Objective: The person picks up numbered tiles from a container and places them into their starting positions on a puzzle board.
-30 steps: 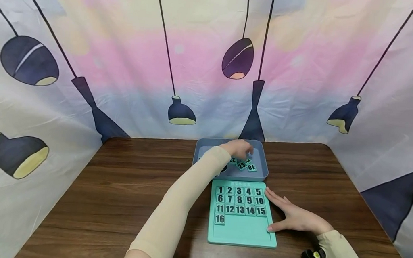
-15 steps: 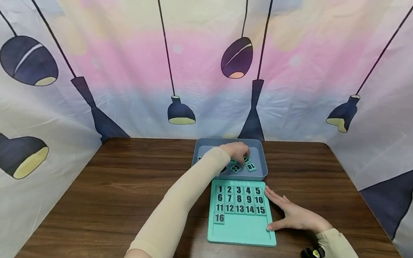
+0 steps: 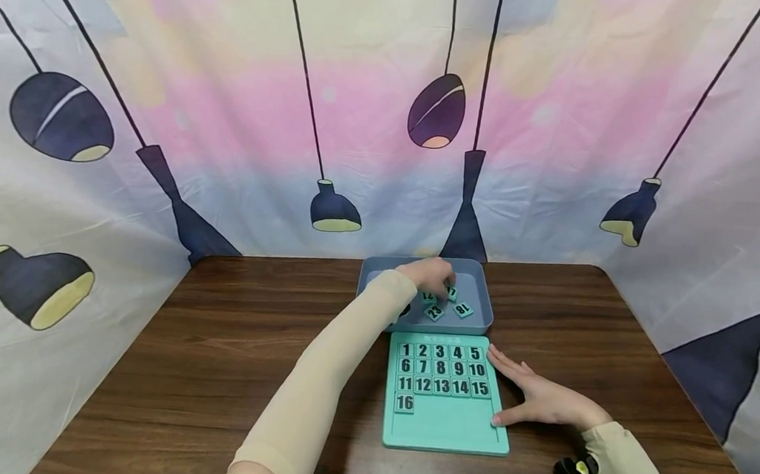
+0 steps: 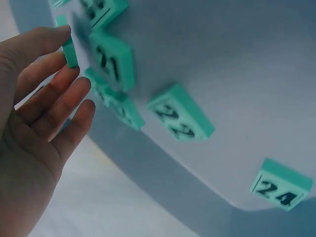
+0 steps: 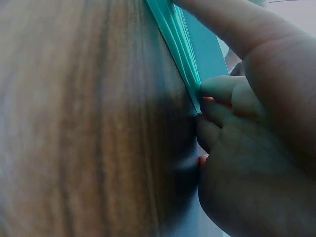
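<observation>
While my right hand lies at three o'clock to the green number board, its thumb and forefinger spread apart, I touch the board's edge near four o'clock with the thumb and near two with the forefinger. My left hand is over the blue-grey tray, which sits at the board's twelve o'clock on the wooden table. Between thumb and fingertips there I pinch a green tile edge-on; I cannot tell its number. Down in the tray, the 22 tile has the 21 tile at its ten o'clock and the 24 tile at its four. The 23 tile lies at six o'clock from my left hand, the 18 tile towards five. On the board, 1 to 15 fill three rows, and the 16 tile sits at their seven o'clock, starting a fourth.
</observation>
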Tool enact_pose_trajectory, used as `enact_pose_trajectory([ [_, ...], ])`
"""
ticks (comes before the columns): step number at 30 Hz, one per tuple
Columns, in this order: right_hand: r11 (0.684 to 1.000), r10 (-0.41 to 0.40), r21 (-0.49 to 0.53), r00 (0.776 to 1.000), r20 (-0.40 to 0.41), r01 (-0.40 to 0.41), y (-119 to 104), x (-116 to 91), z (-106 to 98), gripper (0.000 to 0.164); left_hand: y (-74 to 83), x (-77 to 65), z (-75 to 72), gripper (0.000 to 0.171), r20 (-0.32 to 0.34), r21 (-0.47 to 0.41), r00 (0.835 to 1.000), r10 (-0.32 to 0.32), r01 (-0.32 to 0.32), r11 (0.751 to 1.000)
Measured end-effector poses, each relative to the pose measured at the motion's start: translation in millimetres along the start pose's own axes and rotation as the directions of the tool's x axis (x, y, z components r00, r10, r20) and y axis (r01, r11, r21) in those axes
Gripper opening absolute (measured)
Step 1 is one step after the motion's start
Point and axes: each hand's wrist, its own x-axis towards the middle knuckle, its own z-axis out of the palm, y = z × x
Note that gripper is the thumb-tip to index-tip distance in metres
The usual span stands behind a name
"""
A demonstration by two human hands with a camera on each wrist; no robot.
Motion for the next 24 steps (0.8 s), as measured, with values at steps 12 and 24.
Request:
enact_pose_trajectory([
  [12, 1.0, 0.01, 0.003, 1.0, -0.005, -0.01, -0.8, -2.5, 1.3, 0.11, -8.0, -25.9, -46.9, 0.037, -0.224, -0.19, 0.971, -0.08, 0.037, 0.981],
  [24, 1.0, -0.006, 0.005, 1.0, 0.006, 0.006, -4.2, -0.3, 0.1, 0.11, 29.9, -96.2, -37.8, 0.036, -0.303, -0.051, 0.953, -0.01, -0.005, 0.999],
])
